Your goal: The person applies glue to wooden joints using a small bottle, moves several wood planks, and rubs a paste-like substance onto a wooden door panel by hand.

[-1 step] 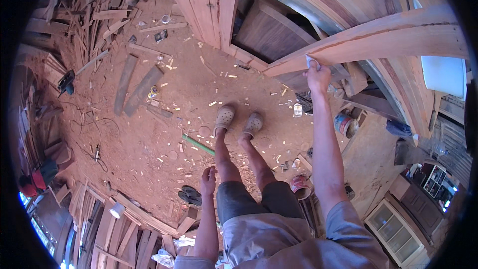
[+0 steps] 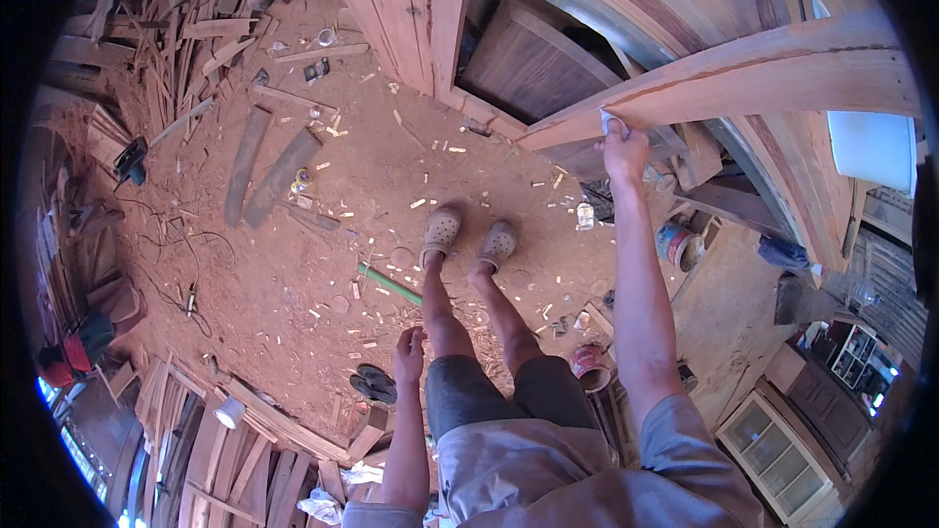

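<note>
My right hand (image 2: 624, 149) reaches far forward, its fingers closed on a small whitish folded sheet (image 2: 606, 120). That sheet is pressed to the lower edge of a long reddish wooden frame member (image 2: 743, 88). Whether it is paper or sandpaper does not show. This member meets a wide upright wooden board (image 2: 391, 10) at a corner, with a dark panel (image 2: 528, 54) behind the opening. By my left thigh hangs my left hand (image 2: 410, 357), fingers loosely bent and apart, touching nothing that I can see.
Wood offcuts (image 2: 201, 29) are heaped at the far left, with more planks (image 2: 254, 469) at the near left. Wood chips, two loose boards (image 2: 284, 176) and a green strip (image 2: 389, 284) lie on the dirt floor. A paint can (image 2: 675, 244) stands right of my forearm.
</note>
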The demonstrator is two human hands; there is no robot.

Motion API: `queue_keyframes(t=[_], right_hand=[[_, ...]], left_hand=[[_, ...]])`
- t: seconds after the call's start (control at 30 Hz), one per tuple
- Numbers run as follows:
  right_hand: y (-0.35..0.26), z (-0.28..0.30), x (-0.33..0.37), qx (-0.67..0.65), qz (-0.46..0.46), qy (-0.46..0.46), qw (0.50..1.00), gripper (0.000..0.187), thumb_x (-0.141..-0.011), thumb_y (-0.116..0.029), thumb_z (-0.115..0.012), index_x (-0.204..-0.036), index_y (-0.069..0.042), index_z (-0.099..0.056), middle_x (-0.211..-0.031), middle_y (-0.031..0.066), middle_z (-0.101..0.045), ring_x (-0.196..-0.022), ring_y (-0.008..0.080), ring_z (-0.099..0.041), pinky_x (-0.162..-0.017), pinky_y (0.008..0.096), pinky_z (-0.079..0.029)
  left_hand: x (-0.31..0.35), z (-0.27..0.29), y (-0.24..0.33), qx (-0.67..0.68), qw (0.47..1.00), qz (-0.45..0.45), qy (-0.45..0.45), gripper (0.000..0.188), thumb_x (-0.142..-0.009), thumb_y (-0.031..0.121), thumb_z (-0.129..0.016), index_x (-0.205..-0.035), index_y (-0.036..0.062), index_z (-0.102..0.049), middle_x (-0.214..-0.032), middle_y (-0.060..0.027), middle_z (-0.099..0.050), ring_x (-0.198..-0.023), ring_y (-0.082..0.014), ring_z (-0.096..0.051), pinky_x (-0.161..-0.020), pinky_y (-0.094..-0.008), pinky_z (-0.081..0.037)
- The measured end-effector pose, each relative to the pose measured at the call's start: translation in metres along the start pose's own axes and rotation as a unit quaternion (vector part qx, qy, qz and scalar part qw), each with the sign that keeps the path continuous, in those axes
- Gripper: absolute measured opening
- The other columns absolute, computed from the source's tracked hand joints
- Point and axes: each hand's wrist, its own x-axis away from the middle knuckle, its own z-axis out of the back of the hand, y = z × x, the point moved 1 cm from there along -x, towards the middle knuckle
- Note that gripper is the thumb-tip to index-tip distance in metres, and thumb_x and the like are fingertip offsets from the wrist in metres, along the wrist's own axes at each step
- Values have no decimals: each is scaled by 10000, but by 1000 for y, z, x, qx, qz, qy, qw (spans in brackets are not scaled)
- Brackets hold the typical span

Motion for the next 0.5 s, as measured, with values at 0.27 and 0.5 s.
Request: queue_keyframes(t=[0.27,0.5], right_hand=[[-3,-7,5,-4,-12,-20,1000,324,-908,-198,-572,-962,120,-597,-723,120,-640,-548,149,-624,-515,294,-519],[31,-19,-14,-14,6,-6,1000,324,-892,-220,-568,-943,95,-623,-713,150,-658,-599,198,-665,-587,336,-530]], left_hand=[[-4,3,-8,15,1000,2,3,346,-954,294,-503,-1115,3,-597,-854,-54,-664,-619,-87,-489,-588,-256,-425],[-5,2,-5,17,1000,11,-3,339,-954,303,-504,-1094,12,-605,-862,-58,-672,-586,-76,-473,-552,-250,-411]])
